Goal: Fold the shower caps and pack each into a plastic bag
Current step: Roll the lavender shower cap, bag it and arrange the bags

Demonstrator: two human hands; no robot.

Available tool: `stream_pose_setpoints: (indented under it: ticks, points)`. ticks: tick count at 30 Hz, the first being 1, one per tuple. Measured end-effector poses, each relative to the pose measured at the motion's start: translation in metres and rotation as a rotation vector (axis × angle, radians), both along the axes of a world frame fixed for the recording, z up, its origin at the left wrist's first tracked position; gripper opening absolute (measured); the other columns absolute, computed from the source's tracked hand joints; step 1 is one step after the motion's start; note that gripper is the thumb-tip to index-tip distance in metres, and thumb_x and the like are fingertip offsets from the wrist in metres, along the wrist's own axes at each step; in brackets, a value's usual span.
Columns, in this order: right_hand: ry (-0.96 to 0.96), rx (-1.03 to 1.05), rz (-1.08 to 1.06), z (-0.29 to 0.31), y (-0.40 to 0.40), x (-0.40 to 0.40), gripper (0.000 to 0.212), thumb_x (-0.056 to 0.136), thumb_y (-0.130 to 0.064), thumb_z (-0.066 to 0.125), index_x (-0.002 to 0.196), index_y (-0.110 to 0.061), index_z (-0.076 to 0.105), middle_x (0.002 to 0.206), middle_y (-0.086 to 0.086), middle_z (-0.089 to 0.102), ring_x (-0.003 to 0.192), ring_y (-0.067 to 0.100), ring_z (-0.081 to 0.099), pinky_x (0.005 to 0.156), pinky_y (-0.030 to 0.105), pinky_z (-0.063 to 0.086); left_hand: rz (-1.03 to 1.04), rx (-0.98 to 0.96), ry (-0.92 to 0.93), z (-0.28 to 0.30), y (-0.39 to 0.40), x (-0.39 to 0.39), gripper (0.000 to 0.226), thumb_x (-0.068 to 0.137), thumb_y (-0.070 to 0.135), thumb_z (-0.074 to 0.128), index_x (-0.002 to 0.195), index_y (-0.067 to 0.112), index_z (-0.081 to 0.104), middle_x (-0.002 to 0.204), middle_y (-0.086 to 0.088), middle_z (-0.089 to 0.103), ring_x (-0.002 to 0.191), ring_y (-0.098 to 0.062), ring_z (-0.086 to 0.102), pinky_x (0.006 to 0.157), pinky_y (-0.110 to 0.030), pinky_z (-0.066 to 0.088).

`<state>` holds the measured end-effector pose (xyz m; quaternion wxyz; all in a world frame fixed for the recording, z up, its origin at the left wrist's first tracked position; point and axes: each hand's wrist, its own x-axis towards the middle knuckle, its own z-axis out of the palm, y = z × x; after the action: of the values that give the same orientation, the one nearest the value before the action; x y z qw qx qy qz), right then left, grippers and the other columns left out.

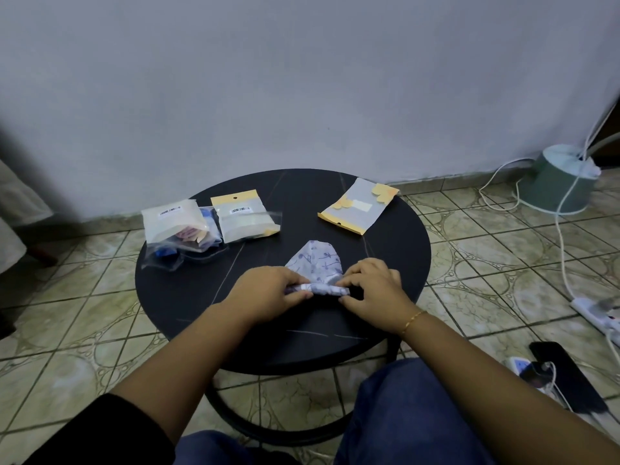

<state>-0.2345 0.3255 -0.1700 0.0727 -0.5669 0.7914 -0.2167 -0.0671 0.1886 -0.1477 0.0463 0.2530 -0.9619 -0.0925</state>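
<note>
Both grips roll cap [317, 263]; bags [358, 207] beyond, possibly empty.

Home room: patterned tile floor [100, 330], painted wall [302, 78], round black coffee table [188, 297], power strip [600, 315] with cables.

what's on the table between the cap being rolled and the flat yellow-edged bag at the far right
Nothing: in the head view, only bare black round tabletop separates the lilac patterned shower cap from the flat yellow-edged plastic bag.

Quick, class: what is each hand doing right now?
Left hand: grip pinching the rolled edge of the white, purple-patterned shower cap.
Right hand: pinching the same roll.
</note>
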Motion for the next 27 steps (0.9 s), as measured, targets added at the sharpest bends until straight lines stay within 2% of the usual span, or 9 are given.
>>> stream_pose_setpoints:
  ticks: [3,6,9,13,16,18,21,24,27]
  points:
    - [-0.131,0.030,-0.006,0.004,-0.002,0.001,0.019,0.088,-0.041,0.057,0.102,-0.035,0.068,0.107,-0.015,0.049,0.122,0.008,0.031,0.096,0.031,0.019,0.060,0.100,-0.019,0.003,0.001,0.005,0.036,0.091,0.055,0.047,0.121,0.042,0.060,0.115,0.013,0.065,0.104,-0.007,0.058,0.081,-0.023,0.044]
    - [-0.173,0.110,-0.018,0.010,-0.004,0.001,0.011,0.089,-0.045,0.055,0.080,-0.041,0.061,0.106,-0.015,0.051,0.121,0.009,0.031,0.095,0.032,0.020,0.084,0.152,-0.013,0.004,0.003,0.008,0.034,0.092,0.055,0.044,0.113,0.038,0.065,0.108,0.011,0.058,0.100,-0.008,0.056,0.080,-0.024,0.042]
    - [-0.189,0.147,-0.049,0.013,-0.006,0.002,0.034,0.091,-0.049,0.050,0.059,-0.037,0.052,0.097,-0.012,0.056,0.116,0.012,0.034,0.086,0.033,0.021,0.114,0.214,0.010,0.003,0.005,0.009,0.032,0.095,0.051,0.043,0.099,0.030,0.067,0.098,0.005,0.061,0.089,-0.012,0.057,0.080,-0.031,0.046]
    - [-0.203,0.181,-0.137,0.015,-0.014,0.008,0.056,0.092,-0.054,0.044,0.049,-0.017,0.040,0.082,-0.001,0.055,0.110,0.018,0.039,0.083,0.036,0.025,0.206,0.270,0.136,-0.004,0.007,0.009,0.020,0.093,0.048,0.049,0.102,0.032,0.056,0.094,0.009,0.064,0.093,-0.015,0.057,0.081,-0.031,0.042]
    - [-0.138,0.289,-0.169,0.022,-0.019,0.013,0.053,0.095,-0.053,0.038,0.052,-0.022,0.038,0.098,0.004,0.057,0.115,0.023,0.038,0.093,0.040,0.031,0.179,-0.026,0.107,-0.007,0.008,0.006,0.025,0.094,0.045,0.047,0.115,0.034,0.055,0.112,0.010,0.060,0.106,-0.015,0.051,0.090,-0.031,0.033]
    - [-0.088,0.346,-0.181,0.024,-0.022,0.015,0.049,0.096,-0.053,0.033,0.057,-0.025,0.043,0.109,0.005,0.057,0.117,0.025,0.036,0.096,0.043,0.033,0.090,-0.129,0.155,-0.011,0.008,0.005,0.029,0.095,0.038,0.049,0.123,0.035,0.055,0.122,0.009,0.054,0.109,-0.015,0.048,0.089,-0.030,0.034]
    - [-0.067,0.300,-0.245,0.016,-0.026,0.017,0.043,0.094,-0.054,0.035,0.088,-0.024,0.065,0.112,0.001,0.055,0.117,0.024,0.037,0.092,0.040,0.031,-0.025,-0.162,0.127,-0.016,0.008,0.006,0.031,0.096,0.033,0.047,0.125,0.034,0.058,0.126,0.008,0.055,0.107,-0.015,0.050,0.088,-0.030,0.041]
    - [-0.087,-0.003,-0.243,0.005,-0.021,0.019,0.023,0.088,-0.049,0.052,0.102,-0.031,0.057,0.113,-0.006,0.051,0.114,0.019,0.039,0.092,0.037,0.029,-0.012,-0.122,0.100,-0.016,0.009,0.009,0.038,0.092,0.048,0.046,0.127,0.035,0.055,0.126,0.012,0.055,0.110,-0.012,0.050,0.091,-0.028,0.041]
    - [-0.032,-0.019,-0.038,0.005,-0.010,0.016,0.040,0.083,-0.055,0.058,0.121,-0.042,0.052,0.124,-0.015,0.042,0.123,0.009,0.027,0.091,0.029,0.018,-0.007,-0.135,0.007,-0.012,0.010,0.008,0.055,0.083,0.064,0.050,0.130,0.035,0.052,0.124,0.012,0.055,0.111,-0.012,0.050,0.092,-0.029,0.041]
